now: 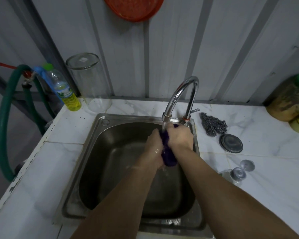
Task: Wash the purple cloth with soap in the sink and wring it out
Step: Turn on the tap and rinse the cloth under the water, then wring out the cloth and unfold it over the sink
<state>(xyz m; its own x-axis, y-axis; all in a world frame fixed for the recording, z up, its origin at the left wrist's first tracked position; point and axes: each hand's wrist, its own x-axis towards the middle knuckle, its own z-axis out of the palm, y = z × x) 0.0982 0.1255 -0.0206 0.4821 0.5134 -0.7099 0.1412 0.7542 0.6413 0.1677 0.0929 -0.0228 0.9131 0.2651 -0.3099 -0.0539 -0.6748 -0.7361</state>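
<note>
While water runs from the tap (180, 94), both arms stretched over the sink (100, 135): left hand (154, 149) and right hand (179, 137) curled tight round the purple cloth (168, 155). At ten o'clock, a bottle (66, 92) part full of yellow liquid.

Both hands (154, 147) (179, 137) clenched, forearms extended

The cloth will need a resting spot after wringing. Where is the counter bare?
Bare tile lies left of the sink, in front of the bottle and glass jar. The right side is crowded: steel scourer, round lid, overturned glasses.
</note>
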